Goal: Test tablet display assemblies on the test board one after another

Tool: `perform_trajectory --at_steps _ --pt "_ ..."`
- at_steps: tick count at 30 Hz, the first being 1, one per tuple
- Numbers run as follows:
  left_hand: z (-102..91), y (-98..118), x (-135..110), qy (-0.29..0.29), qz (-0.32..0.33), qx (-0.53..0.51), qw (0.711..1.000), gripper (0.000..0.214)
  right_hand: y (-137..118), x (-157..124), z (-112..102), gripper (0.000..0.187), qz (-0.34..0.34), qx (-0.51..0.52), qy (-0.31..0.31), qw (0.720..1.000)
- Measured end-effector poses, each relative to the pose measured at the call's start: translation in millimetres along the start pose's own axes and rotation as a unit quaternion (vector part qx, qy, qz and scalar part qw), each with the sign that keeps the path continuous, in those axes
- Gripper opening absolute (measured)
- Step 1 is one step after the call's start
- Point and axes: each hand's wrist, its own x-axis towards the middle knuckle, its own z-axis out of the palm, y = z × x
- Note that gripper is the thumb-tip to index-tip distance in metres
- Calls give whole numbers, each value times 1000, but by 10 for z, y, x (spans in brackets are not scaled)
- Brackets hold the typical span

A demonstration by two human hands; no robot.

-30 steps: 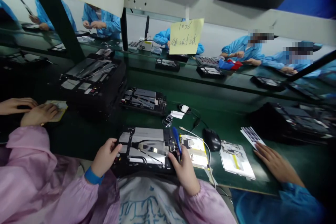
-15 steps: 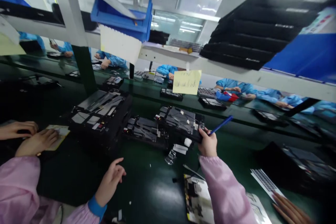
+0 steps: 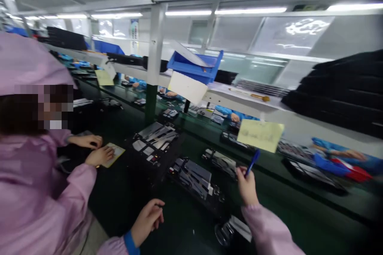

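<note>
My right hand [image 3: 247, 186] is closed around a blue pen [image 3: 253, 162] that points up and away. Its thumb and fingers also meet the near right end of a black electronic device [image 3: 220, 161] with flat cables and silvery panels. My left hand [image 3: 147, 222] hovers over the dark green table with loosely bent, parted fingers, holding nothing. Beyond it lies a second open black device [image 3: 193, 178] with grey panels and ribbon cables. A clear plastic piece [image 3: 224, 234] and a white strip [image 3: 240, 227] lie near my right sleeve.
A stack of black devices [image 3: 155, 143] stands left of centre. At the left, a co-worker in pink [image 3: 36, 195] handles a yellow-edged card [image 3: 115, 153]. A shelf post [image 3: 154, 55], blue bin [image 3: 194, 65] and yellow note [image 3: 261, 134] are ahead. Blue-sleeved people work across the line.
The view has turned left and up, bringing in the co-worker. My right hand has shifted the gripped device away from the second one, outward. My left hand's fingers are more bent.
</note>
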Motion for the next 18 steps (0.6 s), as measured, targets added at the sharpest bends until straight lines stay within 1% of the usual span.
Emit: perform_trajectory --at_steps 2,3,4,5,6,7,8,9,10,12,14,15,16,17,18 --pt "144 78 33 27 -3 -88 996 53 -132 -704 139 32 -29 25 -99 994" --pt "234 126 63 30 2 -137 990 50 -156 -1097 207 29 -45 36 -161 985" --pt "330 177 99 31 7 -154 988 48 -153 -1482 275 38 -76 43 -252 964" --pt "427 230 139 37 12 -163 986 46 -128 -1835 341 45 -107 52 -289 950" --pt "518 283 180 34 17 -170 985 44 -93 -2134 404 42 -141 61 -311 938" --pt "600 334 218 25 18 -172 985 44 -60 -2370 459 31 -176 68 -293 937" --pt "671 381 247 21 17 -171 985 44 -41 -2539 501 21 -202 62 -268 940" --pt "730 425 265 18 18 -171 985 43 -45 -2647 527 15 -206 46 -238 948" --pt "778 466 270 14 19 -168 985 43 -79 -2705 534 13 -206 31 -210 955" --pt "853 539 247 -9 19 -159 987 41 -232 -2717 498 11 -177 -1 -175 969" --pt "912 608 216 -60 16 -139 988 41 -448 -2640 442 16 -122 -22 -184 975" --pt "940 642 212 -95 12 -126 987 40 -551 -2571 420 19 -104 -16 -201 974" --pt "969 674 218 -132 9 -114 985 39 -635 -2482 400 20 -82 5 -239 968" --pt "999 703 230 -168 2 -98 981 39 -694 -2374 377 24 -61 54 -275 958" --pt "1028 726 241 -202 -5 -74 977 40 -730 -2256 344 26 -25 121 -291 949"
